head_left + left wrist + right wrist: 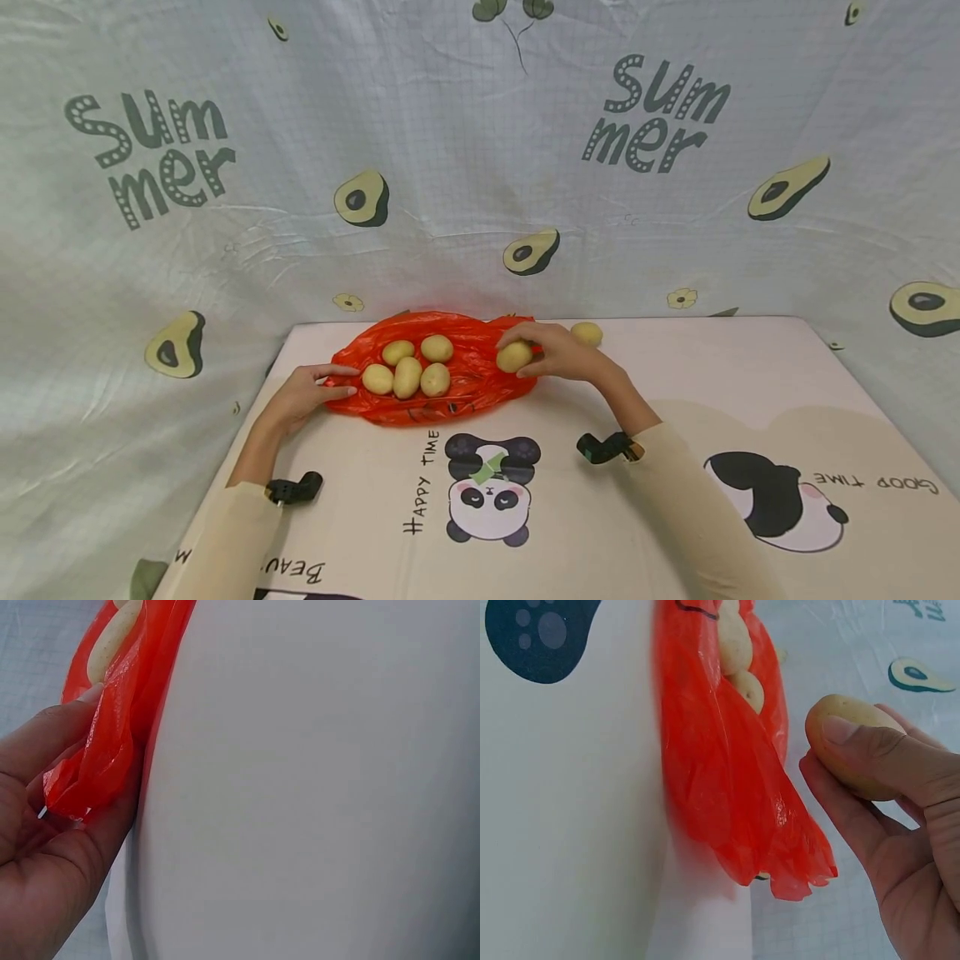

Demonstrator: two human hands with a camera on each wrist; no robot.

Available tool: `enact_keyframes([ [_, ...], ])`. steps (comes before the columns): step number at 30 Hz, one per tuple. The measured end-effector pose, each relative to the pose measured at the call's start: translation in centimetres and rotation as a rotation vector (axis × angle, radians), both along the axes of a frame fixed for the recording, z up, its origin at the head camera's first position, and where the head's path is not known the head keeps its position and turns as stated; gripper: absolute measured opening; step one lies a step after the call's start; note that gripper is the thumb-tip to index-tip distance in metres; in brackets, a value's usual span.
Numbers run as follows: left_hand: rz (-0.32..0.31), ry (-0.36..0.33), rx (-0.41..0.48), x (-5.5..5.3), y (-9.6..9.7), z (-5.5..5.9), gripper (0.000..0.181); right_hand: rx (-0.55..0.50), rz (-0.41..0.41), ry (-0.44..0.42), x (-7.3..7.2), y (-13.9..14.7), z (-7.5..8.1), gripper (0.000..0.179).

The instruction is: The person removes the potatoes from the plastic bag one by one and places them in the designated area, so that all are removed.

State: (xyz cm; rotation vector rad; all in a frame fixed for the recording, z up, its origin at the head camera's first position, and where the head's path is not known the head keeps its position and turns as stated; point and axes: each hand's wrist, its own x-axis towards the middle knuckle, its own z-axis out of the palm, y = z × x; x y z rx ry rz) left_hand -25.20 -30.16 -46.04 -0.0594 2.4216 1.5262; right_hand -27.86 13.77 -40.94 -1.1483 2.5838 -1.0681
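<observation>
A red plastic bag (468,400) lies spread on the table with several potatoes (407,377) in its open middle. At the bag's left end, my left hand (300,396) holds the crumpled edge between thumb and fingers; the left wrist view shows the red plastic (112,742) inside that grip. My right hand (558,352) grips a single potato (513,357) over the bag's right end. In the right wrist view, thumb and fingers wrap this potato (851,742), held apart from the bag (727,772).
Another potato (587,334) lies on the table behind my right hand, near the back edge. The pale table cover (600,533) carries panda prints. A hanging cloth (450,125) with avocado prints stands behind the table.
</observation>
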Motion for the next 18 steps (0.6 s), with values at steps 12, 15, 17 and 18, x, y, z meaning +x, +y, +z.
enact_keyframes([
  [12,-0.013,-0.007,0.023,-0.1,0.1,0.0,0.051,-0.003,-0.060,-0.010,0.3,0.9,0.2,0.043],
  [15,-0.023,-0.003,0.032,-0.1,0.1,0.0,0.050,0.005,-0.074,-0.017,0.5,1.2,0.4,0.041],
  [17,-0.023,-0.004,0.029,-0.1,0.1,0.1,0.050,0.011,-0.087,-0.027,0.6,1.5,0.4,0.040],
  [18,-0.017,-0.006,0.028,-0.1,0.1,0.1,0.049,0.011,-0.091,-0.036,0.6,1.6,0.4,0.040],
])
